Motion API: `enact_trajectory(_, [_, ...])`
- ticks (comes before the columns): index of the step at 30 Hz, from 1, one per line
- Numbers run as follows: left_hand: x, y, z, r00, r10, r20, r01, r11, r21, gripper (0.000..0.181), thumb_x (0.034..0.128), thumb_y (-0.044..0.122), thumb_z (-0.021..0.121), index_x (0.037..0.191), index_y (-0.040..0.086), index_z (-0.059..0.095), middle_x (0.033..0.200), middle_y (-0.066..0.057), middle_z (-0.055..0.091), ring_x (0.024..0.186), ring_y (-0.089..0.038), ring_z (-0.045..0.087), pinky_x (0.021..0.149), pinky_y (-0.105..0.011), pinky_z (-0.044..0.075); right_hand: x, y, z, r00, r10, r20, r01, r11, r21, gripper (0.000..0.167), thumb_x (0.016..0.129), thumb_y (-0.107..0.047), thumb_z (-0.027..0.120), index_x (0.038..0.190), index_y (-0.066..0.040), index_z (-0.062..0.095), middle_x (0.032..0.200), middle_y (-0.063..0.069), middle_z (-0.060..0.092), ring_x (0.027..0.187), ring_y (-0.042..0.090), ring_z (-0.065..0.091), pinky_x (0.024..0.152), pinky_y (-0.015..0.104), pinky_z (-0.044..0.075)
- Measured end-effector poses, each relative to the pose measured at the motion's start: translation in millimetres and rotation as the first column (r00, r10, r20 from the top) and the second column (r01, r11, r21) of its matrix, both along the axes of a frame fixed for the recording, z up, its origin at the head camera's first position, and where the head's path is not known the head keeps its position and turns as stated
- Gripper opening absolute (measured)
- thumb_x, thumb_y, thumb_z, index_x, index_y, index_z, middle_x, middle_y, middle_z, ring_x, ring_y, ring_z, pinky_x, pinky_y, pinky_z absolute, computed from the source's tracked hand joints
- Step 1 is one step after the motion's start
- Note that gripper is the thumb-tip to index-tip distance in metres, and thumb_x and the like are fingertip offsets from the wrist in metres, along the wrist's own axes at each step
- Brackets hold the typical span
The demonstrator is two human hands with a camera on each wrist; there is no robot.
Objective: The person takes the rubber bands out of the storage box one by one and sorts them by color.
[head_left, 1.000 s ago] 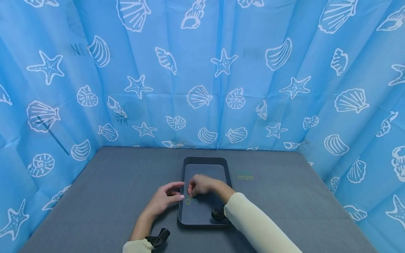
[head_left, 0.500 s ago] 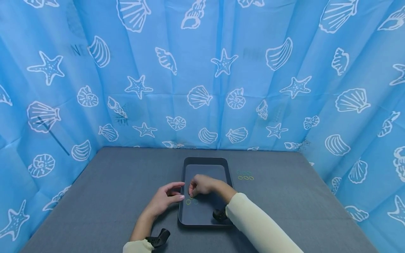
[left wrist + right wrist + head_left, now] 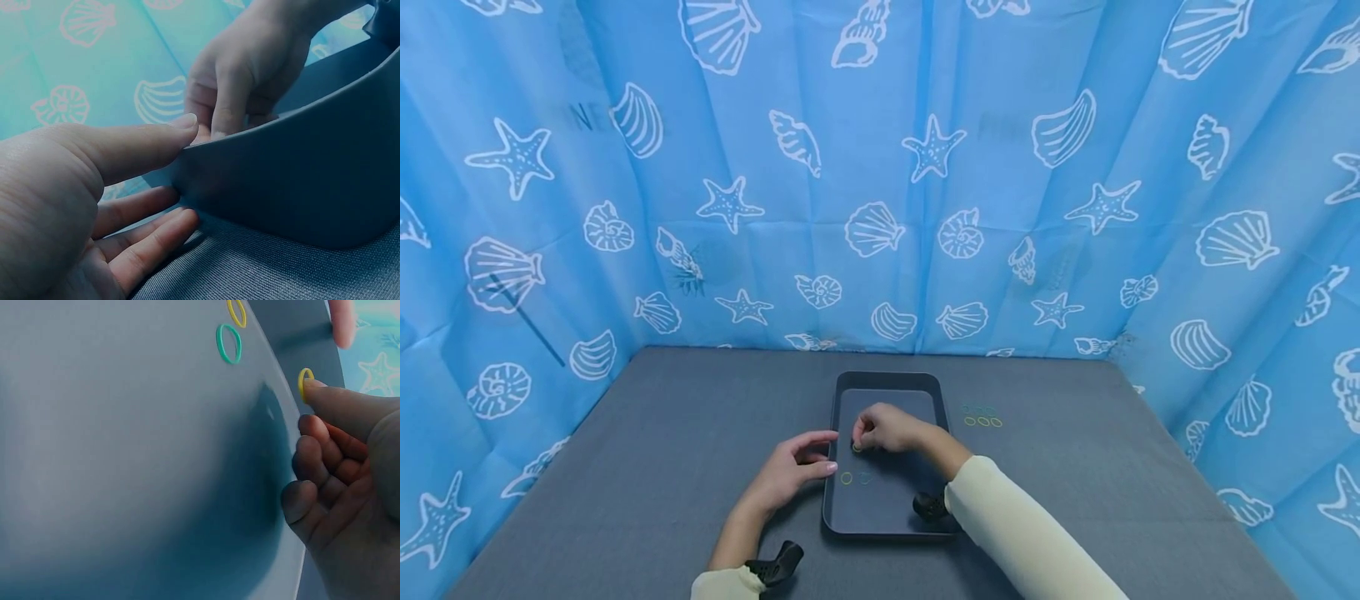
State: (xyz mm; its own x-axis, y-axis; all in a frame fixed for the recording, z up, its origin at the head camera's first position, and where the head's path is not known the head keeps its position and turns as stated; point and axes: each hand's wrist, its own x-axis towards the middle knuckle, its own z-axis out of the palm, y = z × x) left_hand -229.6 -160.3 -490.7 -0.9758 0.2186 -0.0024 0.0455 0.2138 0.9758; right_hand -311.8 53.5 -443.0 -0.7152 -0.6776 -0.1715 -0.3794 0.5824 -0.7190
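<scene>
A thin yellow ring [image 3: 304, 384] is pinched between thumb and forefinger of my right hand [image 3: 887, 427], over the left side of the dark grey tray [image 3: 887, 521]. The other right fingers are curled in. Below on the tray floor lie another yellow ring [image 3: 847, 478] and a green ring [image 3: 229, 344], side by side. My left hand [image 3: 786, 472] is at the tray's left wall. In the left wrist view its thumb [image 3: 150, 142] touches the rim, while the remaining fingers extend loosely along the outside of the wall.
On the grey table [image 3: 1060, 475], right of the tray, sit a row of yellow rings [image 3: 982, 422] and, behind it, a fainter row of green rings [image 3: 980, 410]. A blue shell-patterned curtain [image 3: 880, 183] encloses the table at the back and sides.
My right hand has risen and moved slightly away from me, carrying the yellow ring off the spot near the two rings on the tray floor. My left hand has stayed put.
</scene>
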Motion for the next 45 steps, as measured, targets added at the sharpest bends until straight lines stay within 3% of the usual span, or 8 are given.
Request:
enact_trajectory(5, [-0.4,0.3,-0.5,1.000,0.006,0.001,-0.006,1.000,0.003,0.048,0.0884,0.020,0.073,0.133,0.010,0.059,0.134,-0.014,0.055,0.104,-0.025,0.059,0.086,-0.042,0.050,-2.9,8.1,3.5,0.999,-0.020,-0.038,0.018,0.999,-0.052,0.008,0.093,-0.006,0.064,0.085,-0.006,0.066,0.078,-0.003,0.060,0.070,0.012,0.053,0.066,0.027,0.043])
enact_trajectory(22, [-0.5,2.0,-2.3,0.999,0.035,-0.008,-0.035,0.999,-0.031,0.046,0.0868,0.019,0.075,0.130,0.013,0.062,0.131,-0.013,0.056,0.101,-0.024,0.059,0.086,-0.042,0.050,-15.1,54.3,22.3,0.980,-0.119,-0.161,0.108,0.992,-0.071,0.007,0.096,-0.007,0.060,0.091,-0.004,0.062,0.083,0.001,0.059,0.072,0.014,0.048,0.066,0.030,0.042])
enact_trajectory(35, [0.4,2.5,-2.7,0.999,0.040,0.000,-0.040,0.999,-0.015,0.046,0.0866,0.020,0.075,0.130,0.013,0.062,0.133,-0.013,0.055,0.101,-0.023,0.059,0.086,-0.042,0.050,-19.2,91.6,20.6,0.925,-0.306,-0.224,0.279,0.949,-0.147,0.008,0.095,-0.005,0.060,0.087,-0.004,0.061,0.082,0.003,0.059,0.072,0.017,0.051,0.068,0.034,0.043])
enact_trajectory(45, [1.4,3.0,-1.0,0.999,0.041,0.000,-0.041,0.999,-0.016,0.046,0.0874,0.019,0.074,0.131,0.013,0.061,0.132,-0.012,0.055,0.102,-0.024,0.058,0.086,-0.043,0.050,-25.8,125.7,11.6,0.878,-0.410,-0.247,0.389,0.912,-0.131,0.008,0.095,-0.004,0.061,0.087,-0.001,0.062,0.082,0.009,0.062,0.072,0.019,0.054,0.066,0.035,0.045])
